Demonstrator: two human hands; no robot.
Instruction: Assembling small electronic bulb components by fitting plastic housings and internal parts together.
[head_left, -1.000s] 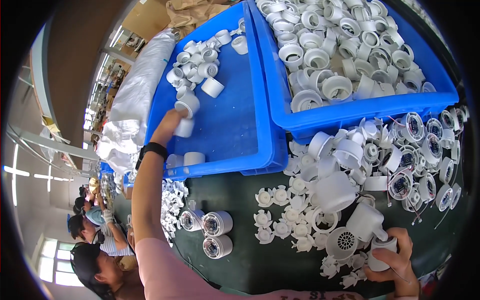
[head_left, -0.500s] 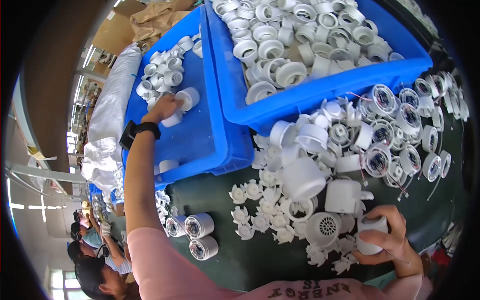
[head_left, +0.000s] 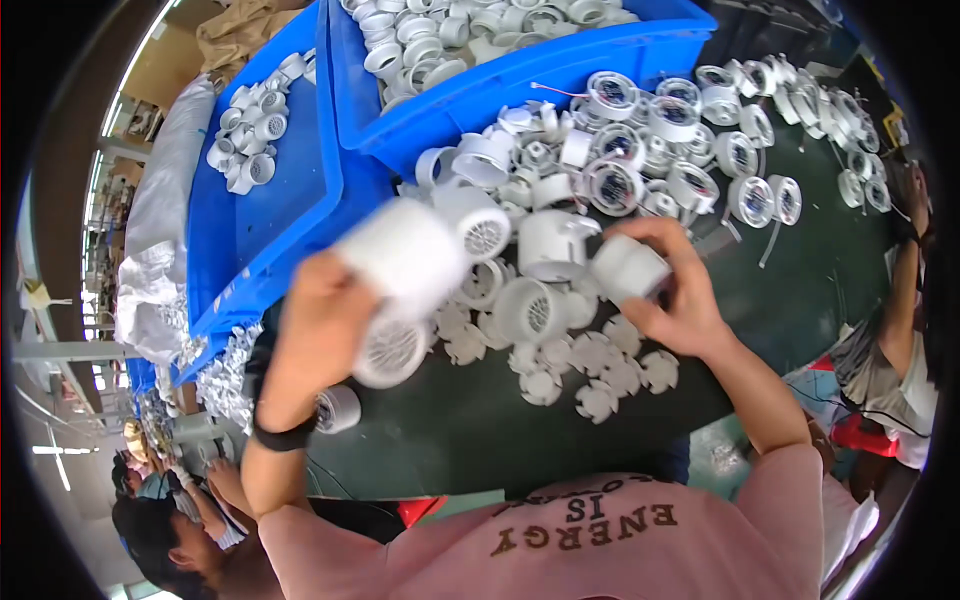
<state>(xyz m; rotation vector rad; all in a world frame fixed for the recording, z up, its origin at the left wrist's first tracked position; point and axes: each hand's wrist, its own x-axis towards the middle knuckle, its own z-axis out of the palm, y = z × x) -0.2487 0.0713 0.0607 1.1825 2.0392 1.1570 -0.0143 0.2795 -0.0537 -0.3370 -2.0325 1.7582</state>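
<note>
My left hand [head_left: 325, 335], smeared by motion, is closed on white plastic housings above the table's left part. One is a large blurred white cup [head_left: 405, 258]; below it hangs a grille-ended housing [head_left: 393, 352]. A dark band circles my left wrist. On the right, my right hand [head_left: 685, 290] grips a short white cylinder [head_left: 628, 268] between thumb and fingers. Between the hands stand a white housing with a side spout [head_left: 552, 245] and a grille-bottomed cup [head_left: 530, 312]. Small white fan wheels [head_left: 600, 365] lie in front of them.
A blue bin [head_left: 290, 215] at left holds several white housings; a second blue bin [head_left: 530, 75] behind is heaped with white rings. Round wired parts [head_left: 612, 185] pile up behind my right hand. A white cylinder [head_left: 338, 408] stands near my left wrist. Other people sit at left and right.
My left hand has come out of the left blue bin, back over the table with white housings. My right hand, still gripping its cylinder, has lifted beside the spouted housing. The view has shifted.
</note>
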